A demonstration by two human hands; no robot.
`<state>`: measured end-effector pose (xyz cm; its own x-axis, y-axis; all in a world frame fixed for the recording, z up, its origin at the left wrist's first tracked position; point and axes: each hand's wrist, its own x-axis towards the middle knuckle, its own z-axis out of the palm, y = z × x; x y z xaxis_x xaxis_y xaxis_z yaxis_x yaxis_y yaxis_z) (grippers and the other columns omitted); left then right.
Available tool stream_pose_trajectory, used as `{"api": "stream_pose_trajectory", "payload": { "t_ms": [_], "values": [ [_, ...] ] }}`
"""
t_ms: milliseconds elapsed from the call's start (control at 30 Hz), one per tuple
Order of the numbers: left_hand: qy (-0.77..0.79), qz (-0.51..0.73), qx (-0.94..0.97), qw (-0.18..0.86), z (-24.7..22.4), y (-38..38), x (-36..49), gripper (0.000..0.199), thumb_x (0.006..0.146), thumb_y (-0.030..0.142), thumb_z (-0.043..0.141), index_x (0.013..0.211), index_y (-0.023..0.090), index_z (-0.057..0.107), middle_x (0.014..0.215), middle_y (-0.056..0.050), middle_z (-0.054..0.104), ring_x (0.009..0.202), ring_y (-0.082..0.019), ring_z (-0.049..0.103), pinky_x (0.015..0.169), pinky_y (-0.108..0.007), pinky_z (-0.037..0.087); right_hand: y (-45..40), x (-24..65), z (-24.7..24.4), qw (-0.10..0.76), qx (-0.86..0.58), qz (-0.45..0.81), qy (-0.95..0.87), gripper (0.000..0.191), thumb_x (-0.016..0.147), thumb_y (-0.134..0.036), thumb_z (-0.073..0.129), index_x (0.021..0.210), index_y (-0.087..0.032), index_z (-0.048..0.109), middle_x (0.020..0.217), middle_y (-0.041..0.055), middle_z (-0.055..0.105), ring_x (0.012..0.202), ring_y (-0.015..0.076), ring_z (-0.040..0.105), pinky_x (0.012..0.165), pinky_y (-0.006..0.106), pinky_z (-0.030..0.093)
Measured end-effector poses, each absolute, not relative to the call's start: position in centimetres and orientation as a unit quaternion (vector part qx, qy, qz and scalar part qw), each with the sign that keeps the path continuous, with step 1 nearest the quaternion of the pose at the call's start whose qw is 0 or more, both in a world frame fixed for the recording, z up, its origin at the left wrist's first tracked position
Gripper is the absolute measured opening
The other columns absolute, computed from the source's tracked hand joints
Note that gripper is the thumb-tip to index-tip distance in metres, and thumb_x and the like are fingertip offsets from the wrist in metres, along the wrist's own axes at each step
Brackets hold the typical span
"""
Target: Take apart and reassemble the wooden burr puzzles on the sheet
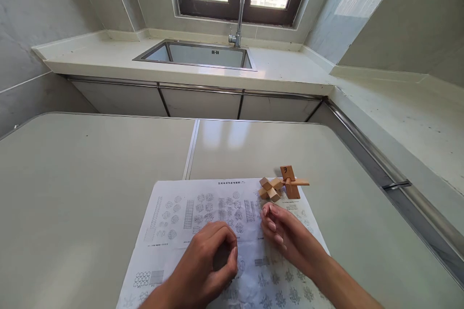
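Note:
My left hand (212, 263) rests over a printed sheet (213, 246), its fingers curled and the thumb close to the index finger. A dark hollow shows inside the curl, and I see no object in it. Palm turned inward, my right hand (286, 234) is on the right part of the sheet with loosely bent fingers and nothing visible in them. Just beyond its fingertips sits a small wooden interlocking block puzzle (270, 189). Touching or right beside that is another wooden piece (290, 182) made of crossed flat slats, marked with a dark character. Both lie at the sheet's top right.
The sheet lies on a pale table (90, 178) with a seam (192, 145) running away from me. Beyond are a counter (282, 65), a sink (203, 53), a tap (239, 5) and a window. A side counter (409, 111) with a metal rail borders the right.

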<state>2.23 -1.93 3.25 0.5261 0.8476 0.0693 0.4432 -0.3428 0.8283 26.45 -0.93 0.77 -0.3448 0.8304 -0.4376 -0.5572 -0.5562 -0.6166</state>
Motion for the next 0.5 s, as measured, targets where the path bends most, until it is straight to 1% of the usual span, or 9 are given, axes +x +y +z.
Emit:
{"api": "stream_pose_trajectory", "payload": {
  "t_ms": [167,267,333,400,500],
  "values": [
    [0.416,0.26,0.777,0.394,3.4,-1.9,2.3,0.014,0.09,0.011,0.049,0.083,0.023,0.05,0.084,-0.002,0.066,0.08,-0.019,0.062,0.075,-0.03,0.051,-0.9,26.5,0.9,0.452,-0.351,0.805,-0.159,0.032,0.089,-0.045,0.085,0.089,-0.018,0.066,0.07,-0.0049,0.05,0.052,0.0057,0.036,0.049,0.018,0.032],
    [0.417,0.261,0.776,0.395,3.4,-2.0,2.3,0.014,0.09,0.011,0.049,0.083,0.023,0.05,0.084,-0.002,0.066,0.08,-0.018,0.062,0.075,-0.03,0.051,-0.8,26.6,0.8,0.461,-0.318,0.816,-0.144,0.032,0.09,-0.044,0.084,0.085,-0.018,0.065,0.065,-0.0067,0.048,0.048,0.0047,0.029,0.048,0.018,0.032],
    [0.416,0.26,0.775,0.398,3.4,-2.0,2.3,0.014,0.089,0.01,0.049,0.083,0.023,0.05,0.084,-0.002,0.066,0.08,-0.018,0.062,0.075,-0.03,0.051,-0.8,26.8,0.6,0.465,-0.287,0.826,-0.139,0.038,0.094,-0.045,0.081,0.076,-0.019,0.059,0.058,-0.0093,0.04,0.044,0.0045,0.021,0.043,0.017,0.028],
    [0.416,0.261,0.775,0.398,3.4,-2.0,2.2,0.014,0.089,0.011,0.049,0.083,0.023,0.05,0.084,-0.002,0.066,0.08,-0.019,0.062,0.074,-0.03,0.052,-0.8,27.2,0.4,0.466,-0.262,0.834,-0.135,0.049,0.097,-0.048,0.076,0.067,-0.02,0.049,0.05,-0.0114,0.031,0.039,0.0047,0.014,0.038,0.017,0.023],
    [0.414,0.266,0.776,0.395,3.5,-1.9,2.3,0.014,0.089,0.011,0.05,0.082,0.023,0.051,0.083,-0.002,0.067,0.078,-0.019,0.062,0.072,-0.03,0.052,-0.7,27.7,-0.2,0.484,-0.234,0.834,-0.119,0.06,0.1,-0.052,0.07,0.06,-0.022,0.037,0.043,-0.0128,0.024,0.034,0.0049,0.007,0.033,0.016,0.018]
  ]
}}
